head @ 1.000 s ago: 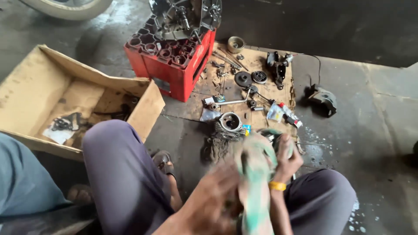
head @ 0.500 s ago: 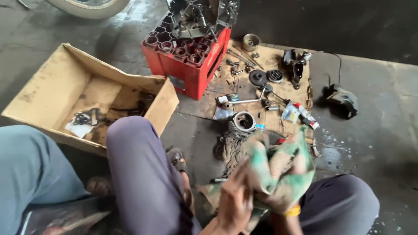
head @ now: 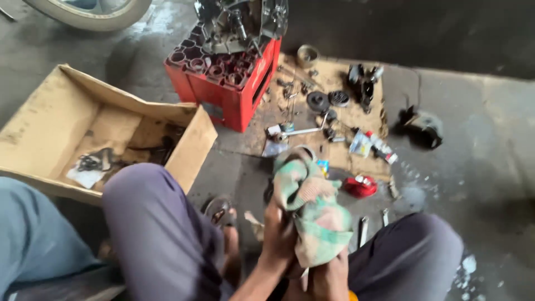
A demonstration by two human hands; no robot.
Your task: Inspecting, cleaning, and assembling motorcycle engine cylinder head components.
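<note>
while knees spread, both hands — left hand (head: 280, 233), right hand (head: 327, 277) — around green rag (head: 312, 214)

A: Any packaging down there on the floor?

B: An open brown cardboard box (head: 83, 128) on the left, flaps spread, its near right corner just beside the raised knee. Inside lies a pale scrap of paper or plastic wrap (head: 86, 175) beside some dark bits, near the box's front wall.

A: And by the crate?

B: The red plastic bottle crate (head: 234, 92) stands at the left edge of the flat cardboard sheet (head: 340, 120). Near that sheet's front edge lie a small clear packet (head: 360, 144), a white tube with a red end (head: 382, 147) just beside it, and another pale packet (head: 274, 148) towards the left corner.

A: Labels, signs, screens?

B: None that I can make out.
</note>
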